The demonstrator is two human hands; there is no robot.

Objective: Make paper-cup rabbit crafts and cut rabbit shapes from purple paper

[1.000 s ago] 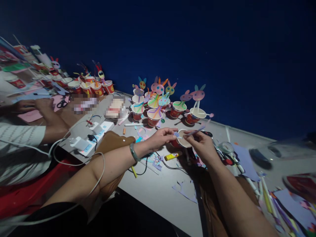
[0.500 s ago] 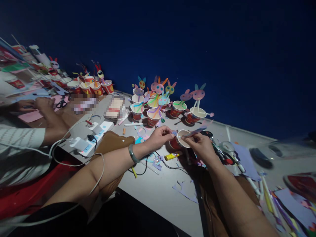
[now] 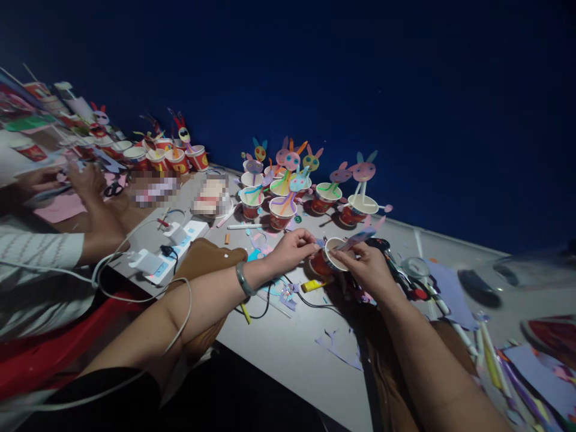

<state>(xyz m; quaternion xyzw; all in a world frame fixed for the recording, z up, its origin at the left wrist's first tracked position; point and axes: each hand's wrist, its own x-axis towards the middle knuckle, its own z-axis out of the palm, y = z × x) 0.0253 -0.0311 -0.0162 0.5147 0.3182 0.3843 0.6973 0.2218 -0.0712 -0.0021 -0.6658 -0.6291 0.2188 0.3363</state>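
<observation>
A red-and-white paper cup (image 3: 319,264) is held between my hands, tilted with its mouth facing me. Fingers of my right hand (image 3: 369,267) are closed on the near right part of its rim. A pale purple and pink paper figure (image 3: 362,236) sticks out beside the rim, partly hidden by that hand. On the cup's left side, my left hand (image 3: 297,247) is pinched on a small purple paper piece (image 3: 320,242), which touches or nearly touches the cup wall. Just below lies a yellow glue tube (image 3: 314,285).
Several cups with paper rabbit figures (image 3: 282,213) stand behind my hands. A power strip (image 3: 182,249) with white cables is at left, near a co-worker's hands (image 3: 85,180). Scissors (image 3: 407,285), tape (image 3: 414,267) and paper scraps (image 3: 339,351) lie around.
The cup has tilted slightly more, showing more of its red side. My hands have barely moved. At left, the co-worker's hands have lifted slightly.
</observation>
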